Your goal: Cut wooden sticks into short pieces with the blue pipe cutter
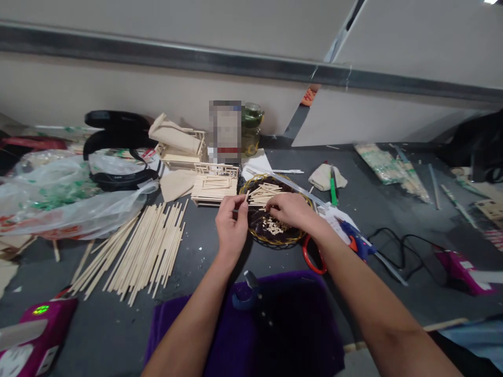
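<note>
My left hand [231, 226] pinches a short wooden stick [246, 197] between thumb and fingertips, at the left edge of a dark woven basket [271, 242] with a gold rim. Over the basket's right side reaches my right hand [293, 210], its fingers bent and drawn together; whatever they hold is hidden. Short cut sticks [261, 195] lie in a heap at the back of the basket. In its front part are tiny wooden bits [274, 225]. Just behind my left hand stands a miniature bench built of sticks [212, 189].
Long wooden sticks [145, 251] lie to the left, near plastic bags [70, 209]. Behind stand a second stick model [181, 152] and a green jar [252, 131]. Red-handled scissors [314, 256], a blue glue gun [359, 242] and its cable [404, 243] are to the right. Purple cloth [176, 324] lies in front.
</note>
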A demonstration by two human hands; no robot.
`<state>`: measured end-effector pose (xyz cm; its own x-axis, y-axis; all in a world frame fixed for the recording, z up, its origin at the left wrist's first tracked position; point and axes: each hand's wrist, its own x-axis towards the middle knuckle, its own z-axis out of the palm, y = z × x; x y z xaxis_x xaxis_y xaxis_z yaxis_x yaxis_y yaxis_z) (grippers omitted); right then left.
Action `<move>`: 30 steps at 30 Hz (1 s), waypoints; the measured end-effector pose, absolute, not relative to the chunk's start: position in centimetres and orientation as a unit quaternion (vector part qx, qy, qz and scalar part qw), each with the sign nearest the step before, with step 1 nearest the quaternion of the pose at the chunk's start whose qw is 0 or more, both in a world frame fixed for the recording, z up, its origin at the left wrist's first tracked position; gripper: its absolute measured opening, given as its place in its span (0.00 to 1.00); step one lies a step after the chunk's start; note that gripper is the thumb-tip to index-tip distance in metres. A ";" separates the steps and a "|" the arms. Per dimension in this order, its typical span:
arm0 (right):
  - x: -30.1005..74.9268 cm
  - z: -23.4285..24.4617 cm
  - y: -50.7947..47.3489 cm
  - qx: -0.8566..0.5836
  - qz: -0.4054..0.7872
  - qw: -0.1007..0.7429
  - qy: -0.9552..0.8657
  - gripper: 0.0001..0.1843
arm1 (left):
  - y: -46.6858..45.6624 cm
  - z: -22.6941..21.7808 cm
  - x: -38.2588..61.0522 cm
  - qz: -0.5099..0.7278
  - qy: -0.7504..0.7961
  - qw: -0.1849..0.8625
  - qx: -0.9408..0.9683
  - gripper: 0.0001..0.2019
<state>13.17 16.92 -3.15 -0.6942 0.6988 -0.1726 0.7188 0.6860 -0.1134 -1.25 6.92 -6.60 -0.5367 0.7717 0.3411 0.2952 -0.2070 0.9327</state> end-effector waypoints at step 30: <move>13.3 -3.4 16.7 0.376 -0.073 0.073 0.921 0.12 | 7.0 -7.1 -1.4 0.634 0.599 0.179 0.455 0.06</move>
<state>13.30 16.66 -3.36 -0.7063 0.6823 -0.1889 0.7035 0.7063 -0.0792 -1.36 7.05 -7.08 -0.5216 0.7722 0.3628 0.3174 -0.2191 0.9226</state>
